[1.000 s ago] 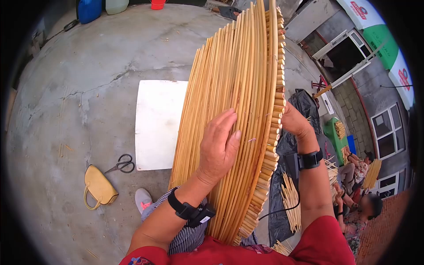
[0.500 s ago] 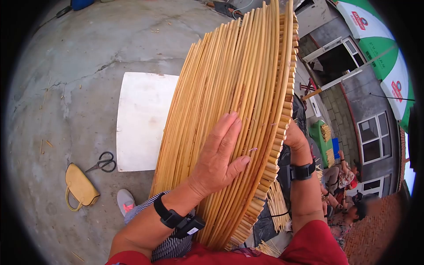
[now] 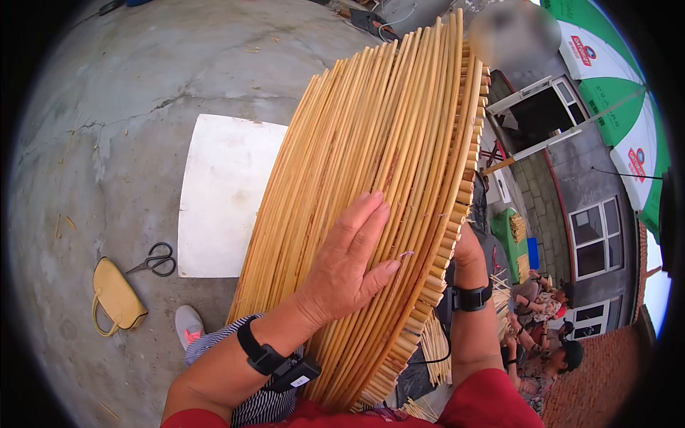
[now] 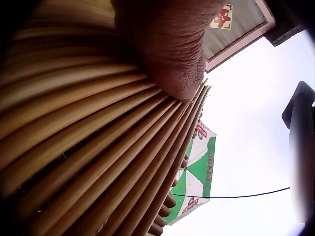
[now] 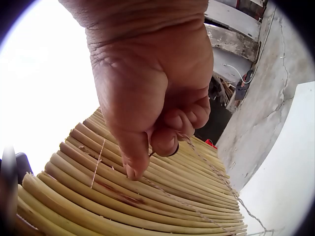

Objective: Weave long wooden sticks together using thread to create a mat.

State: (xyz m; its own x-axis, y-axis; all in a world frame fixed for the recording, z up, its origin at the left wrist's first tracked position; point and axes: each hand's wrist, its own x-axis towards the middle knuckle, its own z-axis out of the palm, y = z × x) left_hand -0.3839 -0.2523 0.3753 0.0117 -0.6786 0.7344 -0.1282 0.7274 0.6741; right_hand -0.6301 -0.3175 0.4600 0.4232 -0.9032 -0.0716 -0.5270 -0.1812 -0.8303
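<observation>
A large panel of straight yellow stalks (image 3: 342,157) stands tilted in front of me, with cut ends along its right edge. My left hand (image 3: 346,264) rests on its near face with straight fingers and thumb spread; in the left wrist view the heel of the hand (image 4: 170,54) lies against the stalks. My right hand (image 3: 467,253) is behind the panel's right edge, its fingers hidden in the head view. In the right wrist view the right hand (image 5: 152,98) has curled fingers gripping a thin twisted string (image 5: 211,169) close over the stalks. A short stitch (image 5: 97,164) crosses several stalks.
A white board (image 3: 225,192) lies on the concrete floor left of the panel. Scissors (image 3: 160,260) and a yellow handbag (image 3: 118,294) are at lower left. Loose stalks (image 3: 435,349) lie on black sheeting at right, where people (image 3: 546,364) sit. A green and white umbrella (image 3: 606,107) stands beyond.
The head view has swung, so the board, scissors and handbag appear farther left. My left thumb has spread from the fingers; that hand still rests on the panel. The right hand stays behind the edge.
</observation>
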